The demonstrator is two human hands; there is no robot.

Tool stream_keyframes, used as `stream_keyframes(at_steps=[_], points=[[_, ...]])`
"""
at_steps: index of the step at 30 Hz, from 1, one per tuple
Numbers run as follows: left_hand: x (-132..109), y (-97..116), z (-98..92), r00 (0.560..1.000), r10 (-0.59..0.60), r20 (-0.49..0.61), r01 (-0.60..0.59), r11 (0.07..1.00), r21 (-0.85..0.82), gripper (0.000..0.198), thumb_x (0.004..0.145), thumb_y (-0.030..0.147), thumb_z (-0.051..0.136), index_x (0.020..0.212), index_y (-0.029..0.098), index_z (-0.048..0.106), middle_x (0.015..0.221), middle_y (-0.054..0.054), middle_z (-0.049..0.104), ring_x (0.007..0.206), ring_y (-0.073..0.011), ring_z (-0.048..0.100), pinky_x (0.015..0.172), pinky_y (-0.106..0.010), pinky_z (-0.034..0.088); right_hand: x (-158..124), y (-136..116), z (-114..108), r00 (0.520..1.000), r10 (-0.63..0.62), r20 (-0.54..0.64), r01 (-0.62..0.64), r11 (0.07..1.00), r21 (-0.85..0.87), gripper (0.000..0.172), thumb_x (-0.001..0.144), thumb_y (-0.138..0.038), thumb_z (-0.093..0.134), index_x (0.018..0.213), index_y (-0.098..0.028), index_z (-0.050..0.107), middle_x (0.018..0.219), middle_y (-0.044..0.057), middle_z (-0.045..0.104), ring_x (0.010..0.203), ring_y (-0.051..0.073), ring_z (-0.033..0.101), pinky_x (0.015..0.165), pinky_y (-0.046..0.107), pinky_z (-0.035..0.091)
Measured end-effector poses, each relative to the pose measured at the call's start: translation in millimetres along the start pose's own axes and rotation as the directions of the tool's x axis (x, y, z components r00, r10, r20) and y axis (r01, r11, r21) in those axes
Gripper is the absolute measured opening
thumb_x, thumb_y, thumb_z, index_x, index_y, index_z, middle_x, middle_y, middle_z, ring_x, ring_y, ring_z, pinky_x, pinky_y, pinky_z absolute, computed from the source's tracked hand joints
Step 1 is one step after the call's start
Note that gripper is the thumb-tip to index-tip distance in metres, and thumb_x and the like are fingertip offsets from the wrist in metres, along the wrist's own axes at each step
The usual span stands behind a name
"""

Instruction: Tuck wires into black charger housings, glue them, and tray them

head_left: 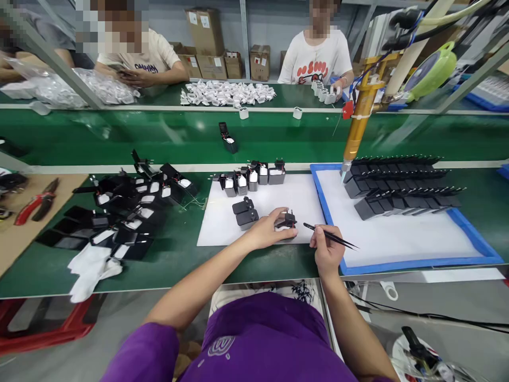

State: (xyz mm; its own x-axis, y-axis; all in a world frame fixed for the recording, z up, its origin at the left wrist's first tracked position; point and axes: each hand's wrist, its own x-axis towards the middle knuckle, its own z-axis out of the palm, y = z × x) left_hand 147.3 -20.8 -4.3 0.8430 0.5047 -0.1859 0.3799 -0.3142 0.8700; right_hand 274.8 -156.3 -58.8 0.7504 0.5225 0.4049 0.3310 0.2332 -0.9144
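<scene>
My left hand point(267, 229) is closed around a small black plug adapter point(291, 218), which rests on a white work sheet point(217, 228). Black tweezers point(332, 236) lie in my right hand point(328, 249), their points toward the lower right and the blunt end facing the adapter. Two closed black adapters point(245, 213) sit left of my left hand. Behind it stands a row of opened adapter housings point(253, 179) with white parts and pins showing. How far the held adapter is open, I cannot tell.
Black housings point(139, 196) pile up at left, near white gloves point(93, 265) and red-handled pliers point(37, 201). At right, finished-looking adapters point(401, 185) stand in rows on a blue-edged tray point(421, 263). A yellow tool point(360, 114) hangs above. Co-workers sit across the green conveyor point(159, 132).
</scene>
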Motion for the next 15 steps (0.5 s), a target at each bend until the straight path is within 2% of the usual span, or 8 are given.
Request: stream_keyframes(at_steps=[2,4,6,8,11,15], points=[[5.2,3.0,3.1,1.000,0.003,-0.007,-0.003,0.999,-0.045,0.057,0.081,0.047,0.062,0.129,0.021,0.045,0.112,-0.009,0.069,0.108,-0.0248,0.064,0.093,-0.036,0.048,-0.1,1.1,-0.5,1.000,-0.001,0.005,0.001,1.000,-0.026,0.013,0.091,-0.030,0.056,0.086,-0.019,0.058,0.058,-0.006,0.051,0.044,0.008,0.049,0.047,0.023,0.041],[7.9,2.7,8.9,0.995,0.058,-0.085,-0.060,0.998,-0.024,0.044,0.084,0.039,0.058,0.123,0.021,0.048,0.100,-0.004,0.072,0.096,-0.0213,0.068,0.089,-0.034,0.049,-0.8,2.9,-1.0,1.000,-0.002,0.014,0.002,0.999,-0.045,0.013,0.090,-0.031,0.056,0.086,-0.019,0.058,0.059,-0.006,0.052,0.045,0.008,0.050,0.048,0.024,0.041],[9.1,-0.9,14.8,0.972,0.153,-0.179,-0.144,0.988,0.061,0.039,0.081,0.030,0.059,0.118,0.022,0.049,0.096,-0.002,0.070,0.092,-0.0193,0.067,0.086,-0.031,0.050,-1.6,5.4,-1.3,1.000,-0.003,0.021,0.004,0.999,-0.047,0.012,0.090,-0.030,0.056,0.086,-0.019,0.058,0.060,-0.005,0.052,0.047,0.009,0.050,0.050,0.024,0.042],[9.9,-5.8,18.2,0.938,0.263,-0.227,-0.229,0.959,0.167,0.041,0.076,0.023,0.059,0.116,0.021,0.050,0.100,-0.003,0.068,0.094,-0.0195,0.066,0.085,-0.030,0.050,-2.4,7.9,-1.7,1.000,-0.005,0.023,0.007,0.999,-0.047,0.011,0.089,-0.030,0.057,0.087,-0.019,0.059,0.060,-0.005,0.052,0.048,0.009,0.051,0.052,0.025,0.042],[9.0,-7.5,16.2,0.913,0.365,-0.181,-0.292,0.896,0.333,0.045,0.074,0.018,0.058,0.118,0.016,0.051,0.107,-0.009,0.064,0.096,-0.0219,0.064,0.084,-0.032,0.051,-3.1,10.3,-2.4,1.000,-0.004,0.015,0.005,0.998,-0.058,0.011,0.089,-0.030,0.057,0.087,-0.019,0.060,0.061,-0.004,0.053,0.050,0.010,0.052,0.054,0.026,0.043],[-1.6,8.3,5.6,0.919,0.393,-0.008,-0.307,0.730,0.610,0.049,0.081,0.021,0.053,0.129,0.012,0.047,0.098,-0.011,0.062,0.093,-0.0255,0.060,0.086,-0.040,0.049,-3.0,10.5,-3.2,1.000,0.014,0.008,-0.014,0.998,-0.065,0.011,0.089,-0.030,0.057,0.089,-0.019,0.059,0.062,-0.004,0.053,0.051,0.010,0.052,0.055,0.027,0.043]])
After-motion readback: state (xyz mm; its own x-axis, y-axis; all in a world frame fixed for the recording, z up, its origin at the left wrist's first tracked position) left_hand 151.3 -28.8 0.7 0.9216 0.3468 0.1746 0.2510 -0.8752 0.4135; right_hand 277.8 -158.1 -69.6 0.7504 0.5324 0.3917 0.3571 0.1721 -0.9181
